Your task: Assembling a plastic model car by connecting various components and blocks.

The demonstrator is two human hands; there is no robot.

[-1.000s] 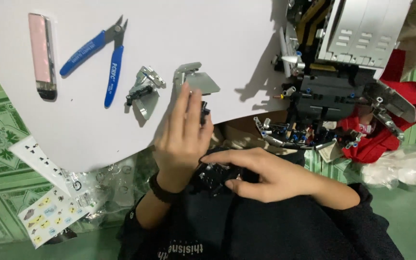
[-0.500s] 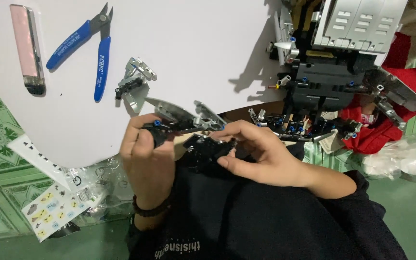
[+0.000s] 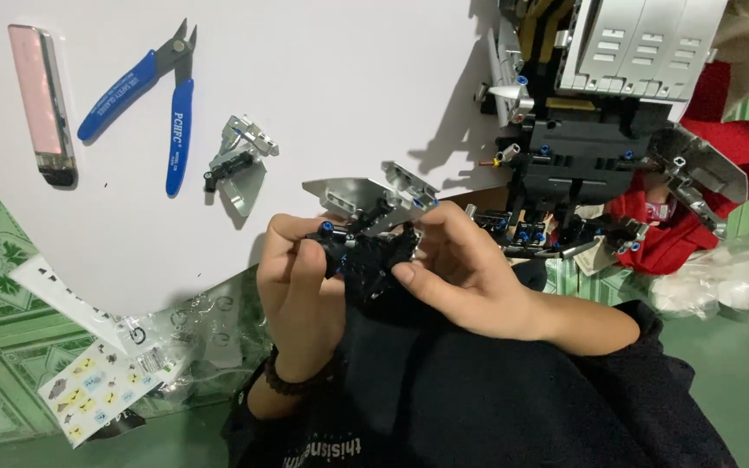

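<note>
My left hand (image 3: 298,290) and my right hand (image 3: 457,269) both grip a small black brick assembly (image 3: 373,251) with blue pins, held over my lap. A silver-grey wing-shaped panel (image 3: 353,195) sticks up from the top of it, between my fingertips. My left thumb presses on its left end; my right fingers wrap its right side. A second silver-grey winged piece (image 3: 240,165) lies on the white sheet (image 3: 348,78) just above my left hand.
Blue-handled cutters (image 3: 162,95) and a pink flat device (image 3: 41,104) lie on the sheet's left part. A large grey and black brick model (image 3: 600,113) stands at the right, with red cloth (image 3: 695,208) behind it. A sticker sheet (image 3: 97,390) and clear bags (image 3: 201,338) lie on the green floor.
My left hand picked the silver-grey panel off the white sheet and brought it down to the black assembly. Both hands now hold them together.
</note>
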